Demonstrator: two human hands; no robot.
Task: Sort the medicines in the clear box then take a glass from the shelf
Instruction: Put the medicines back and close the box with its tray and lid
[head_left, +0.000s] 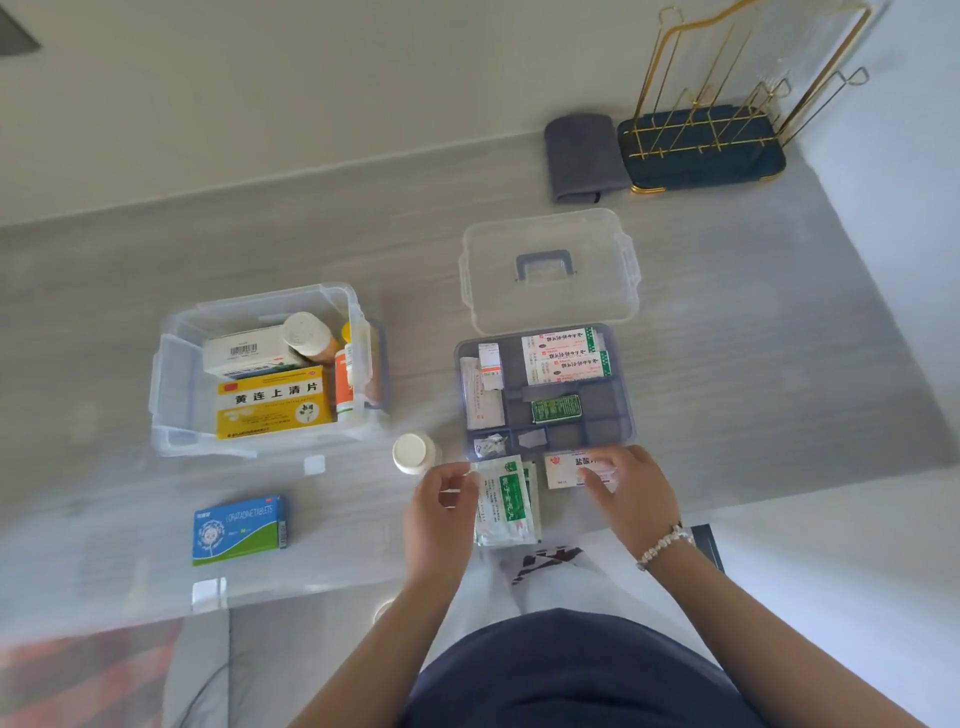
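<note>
A clear box (171, 395) at left holds a yellow carton (272, 408), a white carton and some bottles. The grey divided tray (602, 395) at centre right holds white-green cartons (563, 356), sachets and a green pack. In front of the tray lie green-white sachets (506, 501), whose top corner my left hand (441, 514) pinches. My right hand (631, 491) grips a white-pink carton (563, 470) at the tray's near edge. A white bottle (413, 453) stands left of my left hand. A blue tablet box (239, 530) lies near the front edge.
The clear lid (548, 270) with a grey handle lies behind the tray. A gold wire rack (706, 140) on a dark base stands at the back right beside a folded grey cloth (582, 158). No glass shows on it. The table's front edge is close to my body.
</note>
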